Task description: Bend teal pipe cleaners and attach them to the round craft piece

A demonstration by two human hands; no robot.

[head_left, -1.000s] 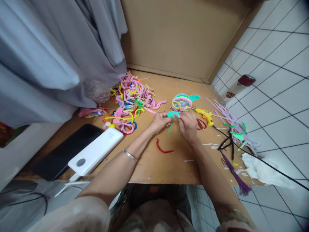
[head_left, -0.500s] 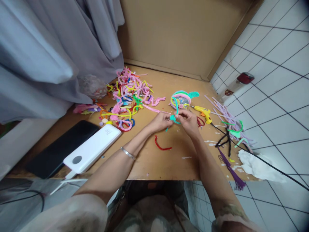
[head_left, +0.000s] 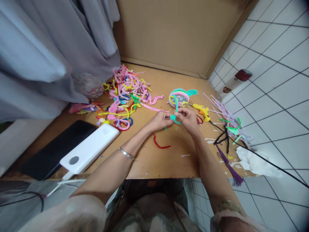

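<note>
Between my two hands is a teal pipe cleaner (head_left: 176, 103), coiled into a small bundle with one end standing up and a loop below. My left hand (head_left: 161, 121) pinches the coiled part from the left. The fingers of my right hand (head_left: 187, 119) are closed on the same pipe cleaner beside the coil. Just beyond my hands sits a round clear container (head_left: 179, 98) wrapped with green, pink and yellow pipe cleaners. A bent red pipe cleaner (head_left: 161, 145) lies on the table closer to me.
Left stands a tangled pile of pipe cleaners (head_left: 130, 87), with a white power bank (head_left: 89, 149) and a black slab (head_left: 58, 148) nearer. A yellow glue gun (head_left: 201, 111), its cord running right, lies near lilac pipe cleaners (head_left: 224, 112), a purple tassel (head_left: 229, 166) and white tissue (head_left: 253, 159).
The view has shifted slightly. My fingers have moved a little around the teal pipe cleaner, and its coil looks more tightly bunched; both hands keep their hold.
</note>
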